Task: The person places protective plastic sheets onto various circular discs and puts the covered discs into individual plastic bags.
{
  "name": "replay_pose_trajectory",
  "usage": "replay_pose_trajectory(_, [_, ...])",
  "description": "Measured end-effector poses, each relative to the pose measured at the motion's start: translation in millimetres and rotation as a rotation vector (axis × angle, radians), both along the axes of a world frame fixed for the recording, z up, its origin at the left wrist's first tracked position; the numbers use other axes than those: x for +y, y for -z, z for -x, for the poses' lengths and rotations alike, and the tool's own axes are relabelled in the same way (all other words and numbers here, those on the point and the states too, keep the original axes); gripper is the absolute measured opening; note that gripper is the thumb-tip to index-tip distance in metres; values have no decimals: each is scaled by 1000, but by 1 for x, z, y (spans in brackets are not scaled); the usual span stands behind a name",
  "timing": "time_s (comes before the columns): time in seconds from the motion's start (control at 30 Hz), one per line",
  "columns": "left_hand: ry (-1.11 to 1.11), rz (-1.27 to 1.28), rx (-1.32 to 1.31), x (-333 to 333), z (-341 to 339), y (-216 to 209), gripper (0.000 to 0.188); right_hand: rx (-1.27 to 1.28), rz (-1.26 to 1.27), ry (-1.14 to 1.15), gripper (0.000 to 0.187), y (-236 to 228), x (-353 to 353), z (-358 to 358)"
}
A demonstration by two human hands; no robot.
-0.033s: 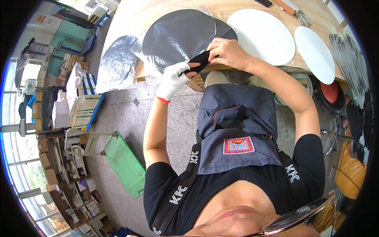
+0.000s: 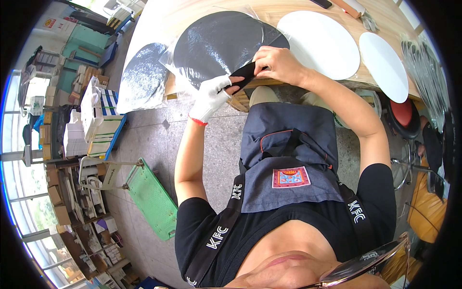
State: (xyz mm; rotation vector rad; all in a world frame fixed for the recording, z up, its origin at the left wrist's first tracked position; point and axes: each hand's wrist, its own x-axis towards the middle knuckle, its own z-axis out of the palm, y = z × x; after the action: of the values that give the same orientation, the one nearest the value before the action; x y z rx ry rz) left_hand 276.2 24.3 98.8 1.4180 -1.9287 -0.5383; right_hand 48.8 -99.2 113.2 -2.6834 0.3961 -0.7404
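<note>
I see a narrow black strip (image 2: 244, 74), flat and dark, held at the near edge of the pale wooden table (image 2: 192, 14), just in front of a large black disc wrapped in clear plastic film (image 2: 219, 43). The strip runs slantwise between both hands. My left hand (image 2: 211, 96), in a white knitted glove with a red cuff, has its fingers (image 2: 222, 83) pinched on the strip's lower end. My right hand (image 2: 279, 65), bare, has its fingers curled over the strip's upper end, right at the rim of the wrapped disc, so both hands are grasping the same strip.

Counting outward: one strip, one black disc on the table, and a second dark disc in shiny film (image 2: 142, 77) hanging off the table's left end. To the right lie two round white discs, a larger one (image 2: 317, 43) beside the black disc and a smaller one (image 2: 384, 65) near the table's right edge.

On the grey stone floor (image 2: 221, 144) to my left sits one green perforated crate (image 2: 151, 197), and beyond it stacks of cardboard boxes (image 2: 94, 125). A red stool (image 2: 402, 115) stands under the table's right end.
</note>
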Motion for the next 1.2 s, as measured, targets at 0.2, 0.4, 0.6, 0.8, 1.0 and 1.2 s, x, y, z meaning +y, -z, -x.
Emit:
replay_pose_trajectory(0.2, [-49, 72, -4, -2, 0, 11, 45, -76, 281, -106, 9, 5, -2, -1])
replay_pose_trajectory(0.4, [-38, -28, -36, -3, 2, -2, 36, -20, 259, -25, 10, 5, -1, -4])
replay_pose_trajectory(0.6, [6, -15, 28, -1, 0, -5, 29, -3, 89, 2, 10, 3, -1, -5])
replay_pose_trajectory(0.8, [8, -3, -21, -6, -4, 3, 36, -2, 120, -8, 8, 5, -3, -3])
replay_pose_trajectory(1.0, [-20, 77, -24, -6, -5, 12, 41, -53, 441, -111, 9, 4, -3, -4])
replay_pose_trajectory(1.2, [-3, -26, -33, -4, 0, -5, 32, 29, 283, -31, 6, 4, -1, -7])
